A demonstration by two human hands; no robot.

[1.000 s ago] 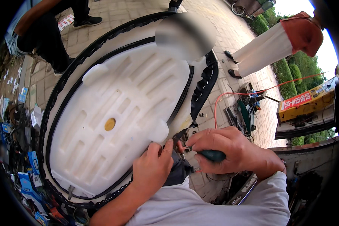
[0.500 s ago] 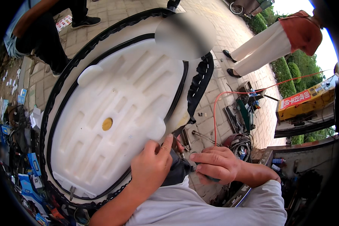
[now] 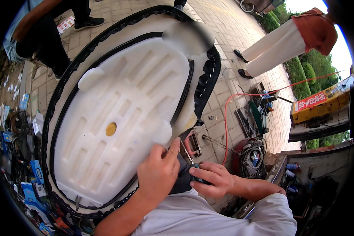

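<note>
A large white moulded plastic panel (image 3: pixel 98 153) with a yellow central disc lies inside a pale rim edged with crinkled black material (image 3: pixel 200 102). My left hand (image 3: pixel 158 175) is closed on its lower-right edge, index finger extended along black material (image 3: pixel 181 177) hanging there. My right hand (image 3: pixel 210 180) grips a dark green-handled tool (image 3: pixel 198 174), whose short metal shaft points up-left at that edge beside my left fingers. The tool's tip is hard to make out. A red metal tool (image 3: pixel 192 144) lies just beyond.
People stand at upper left (image 3: pixel 39 47) and upper right (image 3: pixel 271 49) on brick paving (image 3: pixel 220 33). A red hose (image 3: pixel 227 106), hand tools (image 3: pixel 255 116), a coiled cable (image 3: pixel 251 157) and a yellow sign box (image 3: pixel 318 110) are at right; scattered packages (image 3: pixel 35 196) at left.
My right hand has moved left and down, bringing the green-handled tool closer to my left hand. The panel has shifted slightly up-left in view; my left hand holds the same edge.
</note>
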